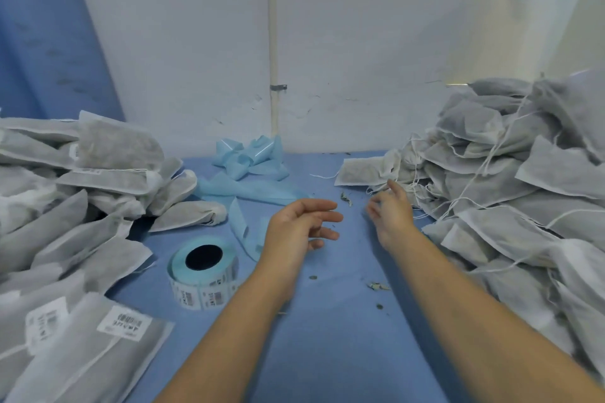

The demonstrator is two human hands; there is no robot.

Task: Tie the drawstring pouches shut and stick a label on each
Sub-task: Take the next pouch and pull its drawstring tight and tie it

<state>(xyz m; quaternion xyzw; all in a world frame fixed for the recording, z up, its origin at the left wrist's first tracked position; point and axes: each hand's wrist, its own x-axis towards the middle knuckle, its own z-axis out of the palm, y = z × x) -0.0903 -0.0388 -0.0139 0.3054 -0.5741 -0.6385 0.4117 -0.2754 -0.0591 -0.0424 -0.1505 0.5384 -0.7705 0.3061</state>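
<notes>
A tall heap of grey drawstring pouches (510, 180) with loose white strings fills the right side. One flat pouch (363, 171) lies at the heap's near-left edge. My right hand (391, 213) hovers just below that pouch, fingers spread and relaxed, holding nothing. My left hand (299, 226) hangs over the blue table (327, 321) in the middle, fingers loosely curled and empty. A roll of barcode labels (203, 271) stands left of my left wrist. Labelled pouches (82, 330) lie at the front left.
Another pile of grey pouches (82, 180) covers the left side. Curled strips of light blue label backing (248, 167) lie at the back centre, one strip beside the roll. Small dried bits are scattered on the table. A white wall stands behind.
</notes>
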